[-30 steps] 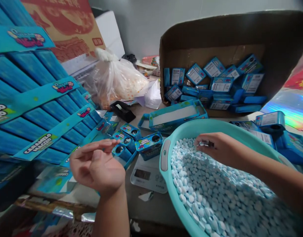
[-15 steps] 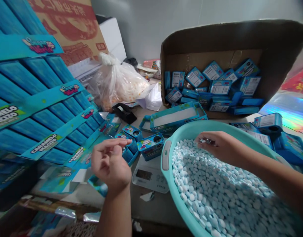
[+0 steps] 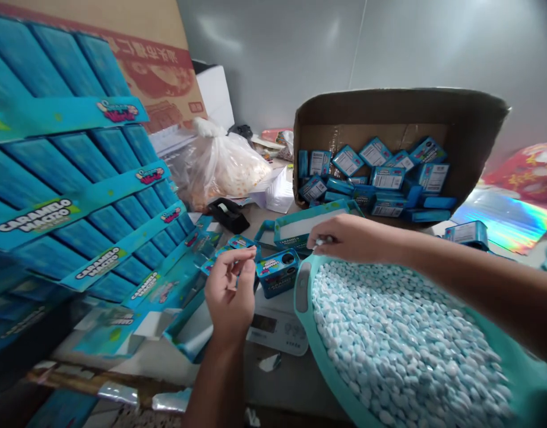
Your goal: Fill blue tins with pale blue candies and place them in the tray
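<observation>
My right hand (image 3: pixel 351 238) hovers over the far rim of a teal basin (image 3: pixel 303 285), fingers pinched on a few pale blue tablets. The basin is heaped with pale blue and white tablets (image 3: pixel 398 345). My left hand (image 3: pixel 231 291) is raised just left of a small blue box (image 3: pixel 277 272) that sits on a white scale (image 3: pixel 277 327); its fingers are curled together and I see nothing in them. More small blue boxes (image 3: pixel 237 244) lie behind the scale.
Stacked blue display cartons (image 3: pixel 77 196) fill the left. An open cardboard box (image 3: pixel 389 119) holding several small blue boxes stands at the back. A clear plastic bag (image 3: pixel 220 163), a black tape dispenser (image 3: pixel 228 213) and a blue tray (image 3: pixel 313 223) lie between them. Shiny foil (image 3: pixel 505 217) at right.
My right hand rose from the tablets and moved left to the basin's far rim. My left hand moved right toward the box on the scale. The view tilted up.
</observation>
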{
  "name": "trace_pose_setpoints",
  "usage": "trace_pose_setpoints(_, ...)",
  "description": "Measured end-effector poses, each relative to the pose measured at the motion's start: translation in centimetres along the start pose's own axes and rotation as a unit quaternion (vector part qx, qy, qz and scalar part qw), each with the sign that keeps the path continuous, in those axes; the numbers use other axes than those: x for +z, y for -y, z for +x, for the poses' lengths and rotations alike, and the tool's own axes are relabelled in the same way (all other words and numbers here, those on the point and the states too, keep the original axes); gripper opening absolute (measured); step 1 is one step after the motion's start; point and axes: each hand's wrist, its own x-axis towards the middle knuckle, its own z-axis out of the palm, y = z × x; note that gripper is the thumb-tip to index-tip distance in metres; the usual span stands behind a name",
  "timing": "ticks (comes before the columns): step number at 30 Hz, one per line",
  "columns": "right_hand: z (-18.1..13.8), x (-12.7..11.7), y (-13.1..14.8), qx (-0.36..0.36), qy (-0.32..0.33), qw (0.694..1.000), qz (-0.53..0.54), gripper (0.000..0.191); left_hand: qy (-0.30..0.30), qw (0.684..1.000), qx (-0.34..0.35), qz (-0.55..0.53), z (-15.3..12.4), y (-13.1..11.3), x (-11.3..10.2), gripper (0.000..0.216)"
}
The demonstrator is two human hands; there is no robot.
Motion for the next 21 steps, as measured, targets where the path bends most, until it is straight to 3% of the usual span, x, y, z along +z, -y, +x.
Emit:
trace_pose_setpoints(4, 4.0, -0.9, 2.5, -0.048, 0.108, 0.989, -0.088, 0.015, 0.023, 0.999, -0.014, 0.025, 0.0, 0.4, -0.1, 0.011)
trace_pose_setpoints(6, 5.2, -0.8, 3.3, -0.061, 0.133, 0.983, -0.113, 0.015, 0.033, 0.999, -0.020, 0.025, -0.1, 0.7, -0.1, 0.012)
trace_pose_setpoints(12, 6.3, -0.4, 3.9, -0.075, 0.164, 0.974, -0.141, 0.014, 0.050, 0.997, -0.047, 0.036, -0.4, 0.6, -0.2, 0.021)
trace_pose_setpoints(21, 6.2, -0.9, 5.0, -0.056, 0.144, 0.974, -0.163, 0.022, 0.065, 0.995, -0.079, 0.022, -0.6, 0.3, -0.3, 0.024)
